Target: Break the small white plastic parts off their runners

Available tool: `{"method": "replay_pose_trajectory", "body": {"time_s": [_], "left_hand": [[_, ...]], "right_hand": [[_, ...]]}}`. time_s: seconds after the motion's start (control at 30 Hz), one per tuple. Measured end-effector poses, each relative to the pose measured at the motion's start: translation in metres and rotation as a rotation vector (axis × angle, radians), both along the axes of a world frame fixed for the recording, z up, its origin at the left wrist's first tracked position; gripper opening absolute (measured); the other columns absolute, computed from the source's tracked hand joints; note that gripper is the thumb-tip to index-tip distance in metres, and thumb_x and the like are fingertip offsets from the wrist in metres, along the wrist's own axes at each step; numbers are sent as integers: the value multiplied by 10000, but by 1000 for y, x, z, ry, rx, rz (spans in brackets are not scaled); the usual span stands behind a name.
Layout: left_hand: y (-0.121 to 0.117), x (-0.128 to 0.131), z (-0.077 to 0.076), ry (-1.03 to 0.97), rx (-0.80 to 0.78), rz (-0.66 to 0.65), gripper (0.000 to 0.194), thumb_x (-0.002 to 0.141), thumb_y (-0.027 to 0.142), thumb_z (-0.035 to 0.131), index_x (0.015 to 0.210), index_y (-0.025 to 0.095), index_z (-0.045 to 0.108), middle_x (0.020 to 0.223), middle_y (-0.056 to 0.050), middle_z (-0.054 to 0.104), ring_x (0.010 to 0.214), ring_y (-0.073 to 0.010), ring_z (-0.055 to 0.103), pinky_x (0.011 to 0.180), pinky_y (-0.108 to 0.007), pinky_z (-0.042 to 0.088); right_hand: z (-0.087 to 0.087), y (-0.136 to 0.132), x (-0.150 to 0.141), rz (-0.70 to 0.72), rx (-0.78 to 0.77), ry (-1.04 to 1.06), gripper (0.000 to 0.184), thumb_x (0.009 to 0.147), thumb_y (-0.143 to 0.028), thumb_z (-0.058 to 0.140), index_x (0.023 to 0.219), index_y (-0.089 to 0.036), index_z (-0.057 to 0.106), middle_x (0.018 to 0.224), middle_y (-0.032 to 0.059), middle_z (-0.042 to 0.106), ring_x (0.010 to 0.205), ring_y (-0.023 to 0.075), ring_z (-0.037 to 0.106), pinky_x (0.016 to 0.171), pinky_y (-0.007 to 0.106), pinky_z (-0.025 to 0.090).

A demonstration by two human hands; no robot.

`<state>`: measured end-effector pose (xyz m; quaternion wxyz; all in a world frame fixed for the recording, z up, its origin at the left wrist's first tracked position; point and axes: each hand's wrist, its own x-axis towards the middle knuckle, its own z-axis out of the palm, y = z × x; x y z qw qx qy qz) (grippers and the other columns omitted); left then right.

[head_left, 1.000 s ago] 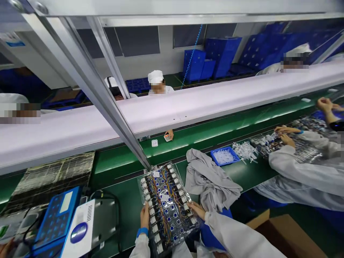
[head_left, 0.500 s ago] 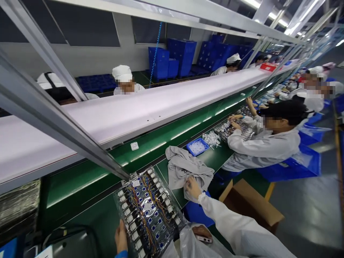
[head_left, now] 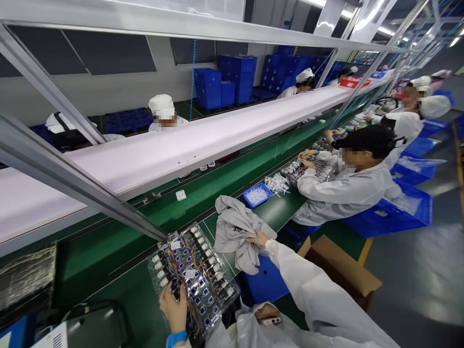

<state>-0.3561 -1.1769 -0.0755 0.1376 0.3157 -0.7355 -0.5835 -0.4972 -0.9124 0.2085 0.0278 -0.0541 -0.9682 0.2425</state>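
A clear plastic tray (head_left: 191, 275) lies tilted at the near edge of the green bench. It holds rows of white connectors, coloured wires and small blue parts. My left hand (head_left: 174, 304), with a blue band at the wrist, rests over its left side, thumb and fingers apart among the dark parts. A crumpled grey cloth (head_left: 235, 227), perhaps a garment, lies to the right of the tray. My right hand (head_left: 259, 238) has its fingers closed on the near right side of this cloth; part of it hangs over the bench edge.
A blue bin (head_left: 266, 280) and an open cardboard box (head_left: 340, 266) stand below on the right. Past the cloth sit a small blue tray (head_left: 257, 195) of white pieces and a co-worker (head_left: 348, 183). A metal post (head_left: 108, 203) slants down behind my tray.
My left hand has moved from the tray's left edge onto its parts. My right hand now grips the cloth and has drawn some of it toward me, over the edge. The view has shifted slightly.
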Motion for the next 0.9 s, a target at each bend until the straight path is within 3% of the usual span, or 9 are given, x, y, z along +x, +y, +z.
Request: {"method": "replay_pose_trajectory", "body": {"time_s": [0.1, 0.27, 0.43, 0.53, 0.63, 0.73, 0.83, 0.9], "left_hand": [[31, -13, 47, 168, 16, -86, 481, 761, 464, 466, 1131, 159, 502, 1174, -163, 496, 1204, -362, 426, 1055, -501, 299], [110, -42, 116, 336, 54, -338, 547, 705, 388, 574, 1185, 137, 496, 1211, -164, 489, 1204, -347, 445, 1043, -448, 329], [181, -60, 194, 321, 65, -647, 829, 676, 401, 655, 1375, 90, 338, 1417, -239, 305, 1326, -439, 259, 1054, -526, 248], [220, -54, 253, 449, 72, -747, 946, 639, 429, 703, 1410, 90, 273, 1461, -229, 262, 1360, -415, 208, 1083, -520, 192], [256, -37, 307, 662, 166, -824, 769, 669, 379, 685, 1334, 111, 405, 1409, -189, 393, 1350, -359, 272, 1108, -488, 163], [273, -22, 347, 802, 353, -949, 350, 795, 383, 555, 1006, 114, 628, 1012, -145, 662, 1082, -308, 559, 1010, -434, 344], [268, -12, 376, 826, 446, -971, 425, 910, 438, 333, 841, 138, 626, 620, -62, 623, 748, -246, 643, 812, -391, 475], [268, -1, 398, 848, 550, -1012, 425, 920, 446, 326, 802, 155, 612, 601, -50, 613, 711, -222, 642, 805, -382, 483]], "right_hand": [[53, 15, 1, 100, -9, -51, 282, 578, -342, 721, 763, -132, 683, 770, 81, 683, 806, 255, 595, 791, 364, 457], [153, 24, 14, 193, 18, 44, 368, 682, -496, 644, 740, -133, 629, 721, 28, 627, 751, 197, 537, 726, 295, 430], [252, 15, 75, 353, 100, 273, 383, 756, -512, 616, 653, -147, 566, 617, -25, 500, 622, 126, 437, 601, 231, 347], [305, 20, 127, 341, 88, 399, 388, 781, -503, 610, 639, -148, 547, 588, -34, 446, 580, 106, 392, 558, 225, 306], [346, 40, 177, 288, 43, 541, 400, 802, -509, 591, 634, -150, 542, 578, -28, 424, 573, 104, 375, 543, 229, 297], [377, 76, 216, 179, 17, 704, 439, 796, -534, 590, 589, -159, 493, 561, -29, 397, 557, 99, 350, 528, 232, 290], [401, 121, 247, 15, -107, 842, 498, 760, -567, 614, 536, -180, 394, 511, -50, 318, 502, 80, 283, 471, 227, 236], [410, 146, 265, -68, -220, 884, 507, 756, -576, 612, 539, -190, 365, 498, -59, 293, 483, 73, 261, 447, 222, 215]]}}
